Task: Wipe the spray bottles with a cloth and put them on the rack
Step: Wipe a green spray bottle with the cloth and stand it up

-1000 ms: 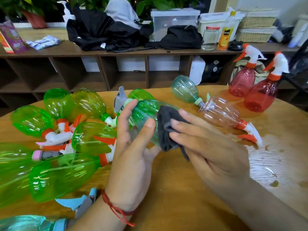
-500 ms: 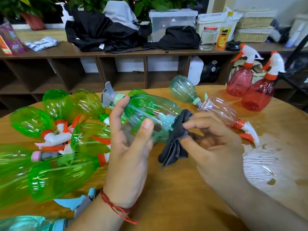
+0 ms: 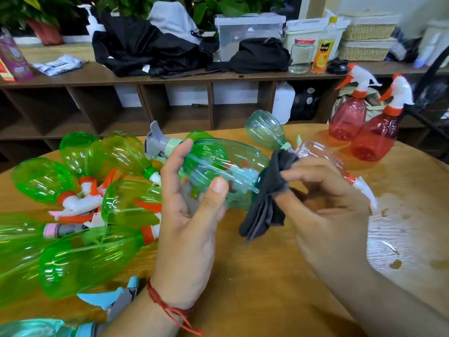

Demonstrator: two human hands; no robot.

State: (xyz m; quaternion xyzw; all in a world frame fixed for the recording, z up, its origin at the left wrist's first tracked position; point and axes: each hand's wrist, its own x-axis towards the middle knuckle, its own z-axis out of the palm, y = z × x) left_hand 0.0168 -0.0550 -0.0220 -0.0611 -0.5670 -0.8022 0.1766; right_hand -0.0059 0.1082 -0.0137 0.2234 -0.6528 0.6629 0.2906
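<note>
Far left of the counter: a heap of green spray bottles [image 3: 92, 259] lay on their sides, touching one another, with orange and white trigger heads among them.
Near left corner: a pale blue bottle [image 3: 36, 328] lay at the edge of the view, and a blue trigger [image 3: 109, 296] showed just beside the left wrist.
Left hand: the left hand [image 3: 187, 239], with a red string [image 3: 167, 307] on its wrist, was raised above the counter [image 3: 267, 288]. Its fingers [image 3: 178, 152] and thumb were curled round the held bottle and gripped it.
Held bottle: the held bottle [image 3: 218, 161], green with a grey trigger, was sideways in the air over the right edge of the heap, head to the left and base to the right.
Cloth: a dark cloth [image 3: 267, 203] was bunched against the base end of the held bottle, and its lower part hung free over the counter.
Right hand: the fingers [image 3: 294, 176] of the right hand [image 3: 328, 215] were closed in a pinch on the upper part of the dark cloth.
Behind the hands: a teal bottle [image 3: 264, 130] and a clear pink bottle [image 3: 315, 152] lay on the counter, the pink one partly hidden by the right hand.
Right side: two red bottles [image 3: 374, 139] stood upright side by side near the far edge, and a wet patch [image 3: 393, 239] shone on the wood nearer the person.
Background: a low wooden shelf [image 3: 170, 76] carried black clothes [image 3: 145, 52], a clear box [image 3: 247, 30] and a glass jar [image 3: 301, 54].
</note>
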